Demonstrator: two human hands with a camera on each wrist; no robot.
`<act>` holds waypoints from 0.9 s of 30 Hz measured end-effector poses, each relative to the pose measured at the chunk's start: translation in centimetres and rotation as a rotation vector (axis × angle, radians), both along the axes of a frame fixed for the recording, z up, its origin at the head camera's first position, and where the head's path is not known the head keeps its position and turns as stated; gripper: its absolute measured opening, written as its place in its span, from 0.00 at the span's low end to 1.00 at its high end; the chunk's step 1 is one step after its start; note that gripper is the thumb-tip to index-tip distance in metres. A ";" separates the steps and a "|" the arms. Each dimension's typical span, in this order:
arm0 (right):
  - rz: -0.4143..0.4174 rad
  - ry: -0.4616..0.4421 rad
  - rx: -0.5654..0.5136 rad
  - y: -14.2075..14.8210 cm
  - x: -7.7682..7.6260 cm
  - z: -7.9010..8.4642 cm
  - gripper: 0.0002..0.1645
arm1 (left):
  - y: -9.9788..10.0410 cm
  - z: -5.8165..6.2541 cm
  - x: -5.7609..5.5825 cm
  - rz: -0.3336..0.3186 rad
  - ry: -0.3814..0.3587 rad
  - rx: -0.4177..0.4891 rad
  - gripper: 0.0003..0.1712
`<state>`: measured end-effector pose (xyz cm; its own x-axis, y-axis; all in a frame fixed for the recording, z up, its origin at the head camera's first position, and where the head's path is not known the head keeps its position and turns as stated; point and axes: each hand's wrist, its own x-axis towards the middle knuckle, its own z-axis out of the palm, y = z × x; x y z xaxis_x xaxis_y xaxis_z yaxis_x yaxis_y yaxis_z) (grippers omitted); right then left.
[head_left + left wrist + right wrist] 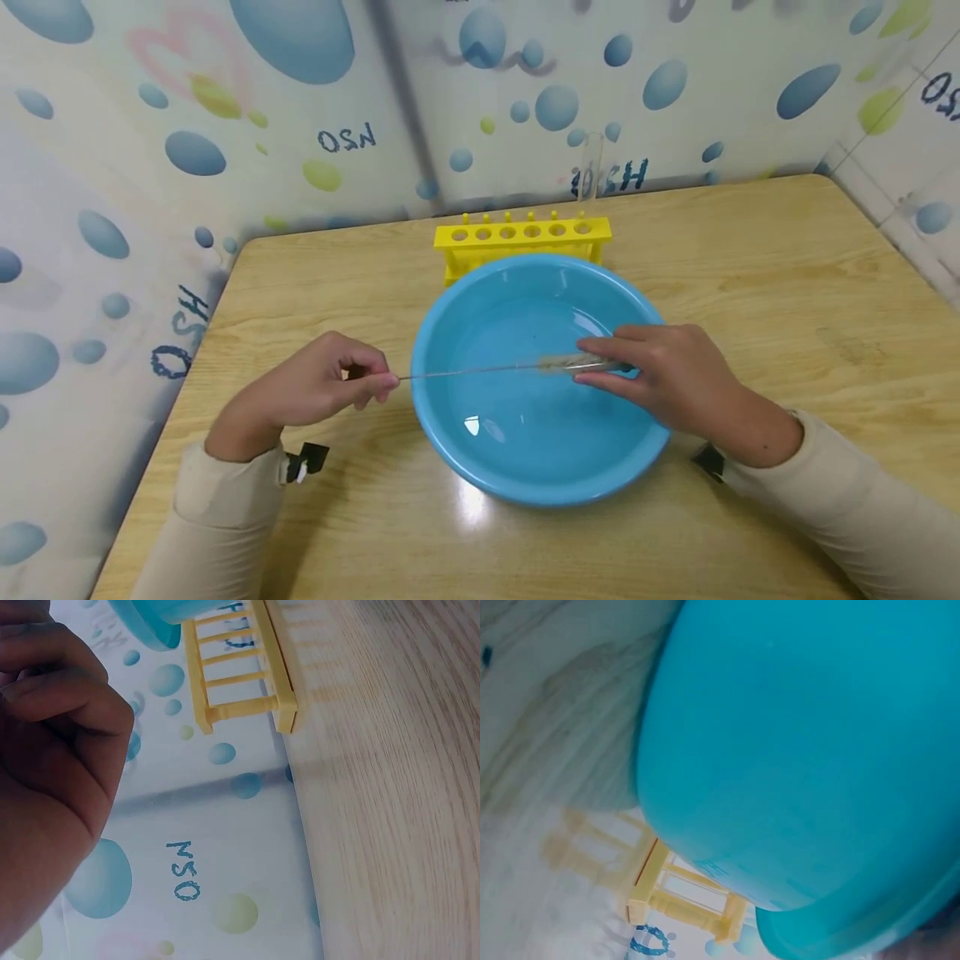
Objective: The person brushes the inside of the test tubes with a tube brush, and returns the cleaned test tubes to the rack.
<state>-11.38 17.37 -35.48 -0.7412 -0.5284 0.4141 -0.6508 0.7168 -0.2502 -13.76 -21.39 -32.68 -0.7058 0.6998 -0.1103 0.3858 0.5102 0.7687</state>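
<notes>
In the head view, my left hand (pixel 322 383) pinches the thin wire handle of a test tube brush (pixel 468 371) between thumb and forefinger. The brush's bristly end lies inside a clear glass test tube (pixel 596 364), held sideways by my right hand (pixel 675 375). Brush and tube are in line over a round blue basin (pixel 540 493), which has water in it. Curled fingers of the left hand show at the edge of the left wrist view, where the brush is hidden. The basin's outer wall (pixel 795 765) fills most of the right wrist view.
Just behind the basin stands a yellow test tube rack (pixel 523 237), with one upright clear test tube (pixel 591 171) at its right end. Both stand on a wooden table (pixel 765 275), backed by a wall (pixel 405 100) with blue and green spots.
</notes>
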 end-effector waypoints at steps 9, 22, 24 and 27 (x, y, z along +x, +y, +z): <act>0.010 0.012 0.020 0.8 -0.3 0.8 0.22 | -0.6 0.3 0.0 -0.023 -0.015 0.017 0.11; 0.007 -0.056 0.038 1.6 -1.0 1.2 0.18 | -1.2 0.1 -0.4 -0.015 -0.017 0.032 0.12; 0.004 -0.064 0.038 1.7 -1.1 1.2 0.17 | -1.3 0.1 -0.5 -0.010 -0.015 0.037 0.12; 0.002 -0.072 0.025 1.7 -1.1 1.1 0.16 | -1.3 0.0 -0.6 -0.004 -0.010 0.038 0.12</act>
<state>-12.50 19.10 -34.33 -0.7677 -0.5390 0.3465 -0.6329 0.7223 -0.2788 -14.34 -22.70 -32.65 -0.7017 0.7067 -0.0906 0.3799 0.4787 0.7915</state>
